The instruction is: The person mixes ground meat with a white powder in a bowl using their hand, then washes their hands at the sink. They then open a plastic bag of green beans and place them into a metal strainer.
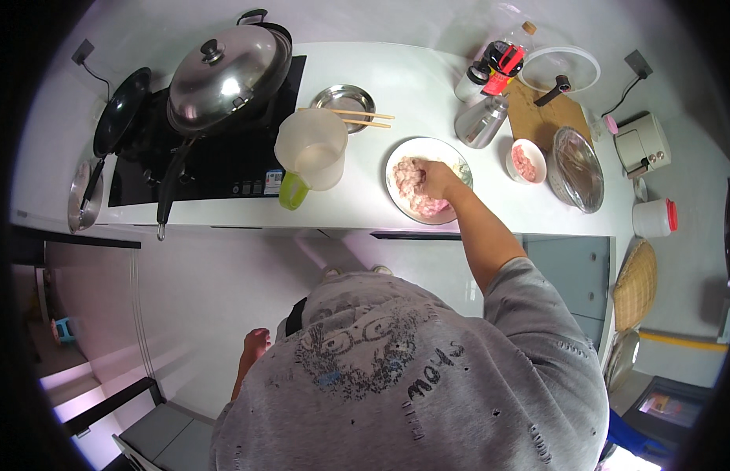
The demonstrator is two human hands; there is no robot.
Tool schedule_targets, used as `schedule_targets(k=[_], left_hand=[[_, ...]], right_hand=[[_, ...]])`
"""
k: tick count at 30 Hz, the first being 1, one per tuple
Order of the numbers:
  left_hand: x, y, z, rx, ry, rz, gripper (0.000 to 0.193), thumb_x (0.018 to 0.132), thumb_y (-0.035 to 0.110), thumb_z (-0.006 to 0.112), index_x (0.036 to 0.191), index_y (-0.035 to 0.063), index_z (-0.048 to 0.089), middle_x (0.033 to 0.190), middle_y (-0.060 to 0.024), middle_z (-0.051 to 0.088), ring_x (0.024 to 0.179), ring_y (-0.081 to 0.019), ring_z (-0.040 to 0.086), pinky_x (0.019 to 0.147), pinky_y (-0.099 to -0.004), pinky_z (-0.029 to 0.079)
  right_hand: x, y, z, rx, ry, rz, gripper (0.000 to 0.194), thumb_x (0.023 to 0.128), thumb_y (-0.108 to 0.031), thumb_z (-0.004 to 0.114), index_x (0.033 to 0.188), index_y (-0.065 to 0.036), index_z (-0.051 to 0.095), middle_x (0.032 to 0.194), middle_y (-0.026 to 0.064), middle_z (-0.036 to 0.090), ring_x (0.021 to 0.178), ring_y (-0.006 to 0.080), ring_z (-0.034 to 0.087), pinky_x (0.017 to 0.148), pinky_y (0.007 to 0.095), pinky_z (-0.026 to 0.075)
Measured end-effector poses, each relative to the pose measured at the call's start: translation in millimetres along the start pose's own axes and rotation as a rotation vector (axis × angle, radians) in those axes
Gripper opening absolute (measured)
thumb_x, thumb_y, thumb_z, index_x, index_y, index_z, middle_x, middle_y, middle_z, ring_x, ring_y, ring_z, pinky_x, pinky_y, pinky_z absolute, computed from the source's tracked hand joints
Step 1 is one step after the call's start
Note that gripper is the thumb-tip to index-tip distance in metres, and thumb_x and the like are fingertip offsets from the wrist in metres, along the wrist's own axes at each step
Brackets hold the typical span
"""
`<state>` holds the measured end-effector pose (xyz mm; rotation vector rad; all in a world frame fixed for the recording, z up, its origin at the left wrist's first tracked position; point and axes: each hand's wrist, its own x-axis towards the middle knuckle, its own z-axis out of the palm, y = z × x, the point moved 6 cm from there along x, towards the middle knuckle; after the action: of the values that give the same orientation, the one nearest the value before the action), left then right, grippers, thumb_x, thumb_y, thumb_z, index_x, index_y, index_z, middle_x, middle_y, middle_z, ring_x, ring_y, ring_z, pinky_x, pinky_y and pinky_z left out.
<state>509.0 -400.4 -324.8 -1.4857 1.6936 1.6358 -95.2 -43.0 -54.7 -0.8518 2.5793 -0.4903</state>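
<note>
My right hand (437, 178) reaches down into a wide white bowl (457, 154) with a dark rim. Its curled fingers are pressed into pale pink minced meat (408, 181), which partly hides the fingertips. A whiter patch shows at the bowl's right inner side, beyond my wrist. Low at my left side, away from the counter, hangs my left hand (259, 340); nothing shows in it, and its fingers are too small to make out. A translucent measuring jug (313, 150) with a green handle stands left of the bowl.
Wooden chopsticks (365, 113) lie across a steel dish (343, 93). At left, a lidded wok (228, 76) sits on a black hob (232, 159). Right of the bowl are a steel bottle (481, 122), a small bowl of pink meat (524, 162), a film-covered bowl (577, 171) and a cutting board (532, 118).
</note>
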Motion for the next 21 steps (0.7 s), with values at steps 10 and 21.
schedule_targets(k=[10, 21], left_hand=[[17.4, -16.2, 5.1, 1.072, -0.051, 0.514, 0.020, 0.075, 0.020, 0.063, 0.093, 0.0137, 0.066, 0.096, -0.0068, 0.066, 0.085, -0.0237, 0.064, 0.070, -0.0358, 0.054], [11.4, 7.1, 5.0, 0.418, -0.040, 0.262, 0.021, 0.081, 0.017, 0.060, 0.098, 0.0065, 0.065, 0.089, -0.0063, 0.067, 0.079, -0.0203, 0.065, 0.067, -0.0338, 0.054]], right_hand=[[-43.1, -36.3, -122.4, 0.474, 0.190, -0.014, 0.011, 0.071, 0.003, 0.065, 0.072, -0.001, 0.055, 0.066, -0.0016, 0.053, 0.063, 0.0093, 0.053, 0.059, 0.0273, 0.047], [-62.6, -58.1, -128.4, 0.345, 0.192, -0.036, 0.012, 0.080, 0.006, 0.051, 0.089, 0.003, 0.059, 0.081, 0.0054, 0.061, 0.078, 0.0130, 0.060, 0.070, 0.0269, 0.048]])
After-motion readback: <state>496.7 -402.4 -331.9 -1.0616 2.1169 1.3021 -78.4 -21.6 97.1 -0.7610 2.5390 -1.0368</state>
